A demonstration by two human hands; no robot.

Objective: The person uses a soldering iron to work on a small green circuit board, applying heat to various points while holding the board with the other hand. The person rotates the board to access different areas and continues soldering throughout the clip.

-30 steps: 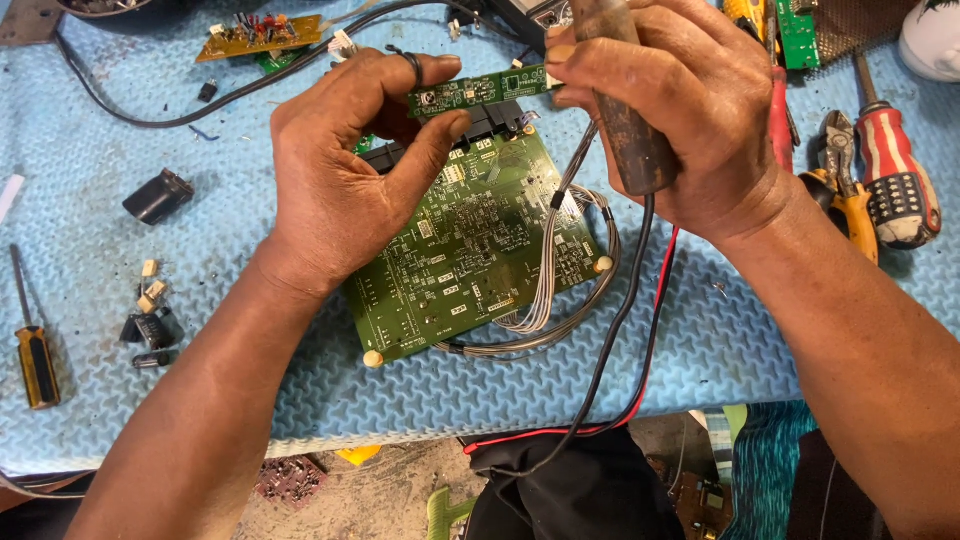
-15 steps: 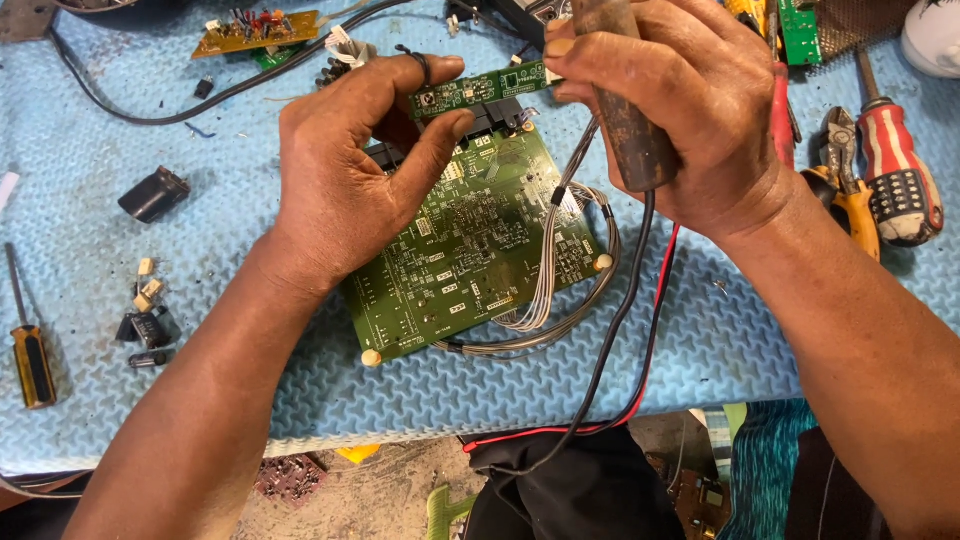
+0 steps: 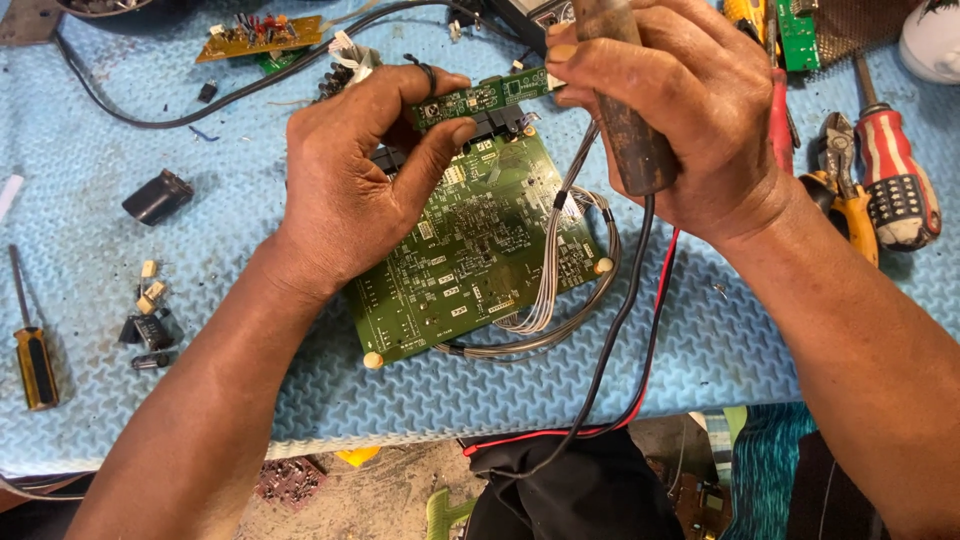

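My left hand [image 3: 365, 180] pinches a narrow green strip board [image 3: 482, 97] between thumb and fingers, held just above the top edge of a large green circuit board [image 3: 480, 250] lying on the blue mat. My right hand [image 3: 680, 110] grips a soldering iron with a dark brown handle [image 3: 625, 120], its upper end out of frame; the fingertips touch the right end of the strip board. A grey ribbon of wires [image 3: 560, 270] loops across the big board's right side. A black cord [image 3: 615, 340] and a red wire [image 3: 655, 330] trail down off the table edge.
Blue textured mat [image 3: 120, 420]. At the left lie a yellow-handled screwdriver [image 3: 32, 350], small loose components [image 3: 148, 320] and a black block [image 3: 158, 195]. Another small board [image 3: 260, 35] lies at the top left. On the right are a red-and-black screwdriver [image 3: 895, 175] and orange-handled pliers [image 3: 845, 195].
My left hand has shifted a little up and right with the strip board. The right hand and soldering iron stay nearly still.
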